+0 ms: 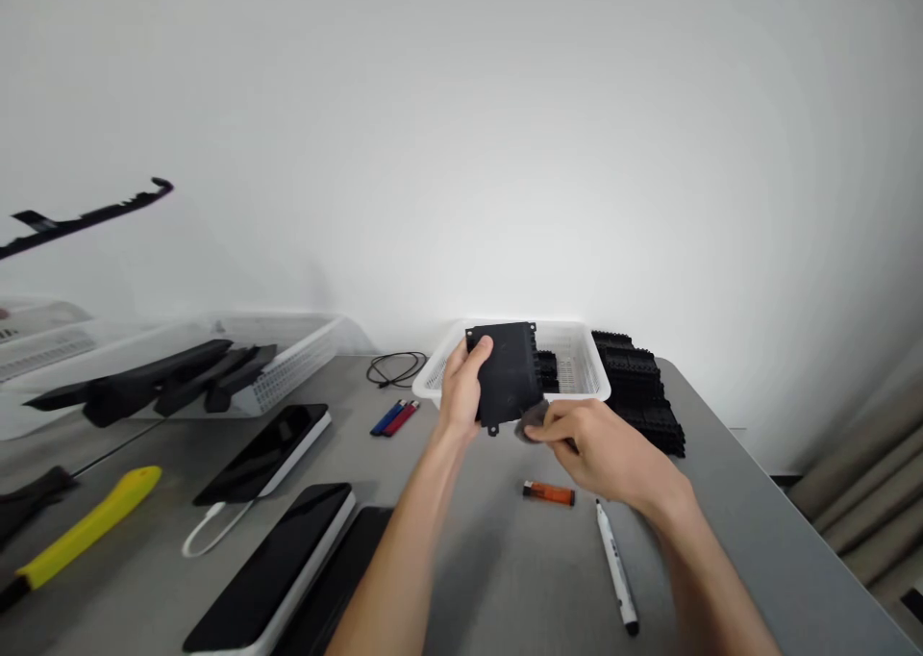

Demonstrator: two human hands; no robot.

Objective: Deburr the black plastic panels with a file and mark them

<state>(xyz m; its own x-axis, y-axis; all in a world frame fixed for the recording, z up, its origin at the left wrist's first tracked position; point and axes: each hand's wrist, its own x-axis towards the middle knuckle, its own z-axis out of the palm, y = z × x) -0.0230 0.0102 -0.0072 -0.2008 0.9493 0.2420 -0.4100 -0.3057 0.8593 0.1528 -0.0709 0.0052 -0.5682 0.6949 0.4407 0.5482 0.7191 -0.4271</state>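
Note:
My left hand [461, 387] grips a flat black plastic housing [509, 372] by its left side, thumb across the face. The housing is held up in front of a white basket, with small mounting tabs at its corners. At its lower right corner, my right hand [587, 440] pinches a thin dark grey pad [532, 422] that touches or nearly touches the edge. What the pad is made of I cannot tell. Below the hands, an orange lighter [549, 493] and a white marker [615, 565] lie on the grey table.
Behind the housing stands the white basket [598, 377] with black parts inside. Stacked black parts [638, 387] rise at the right. Blue [387, 417] and red lighters [402, 419], a black cable [395, 367], two phone-like devices [263, 452] and a yellow-handled tool [93, 526] are leftward.

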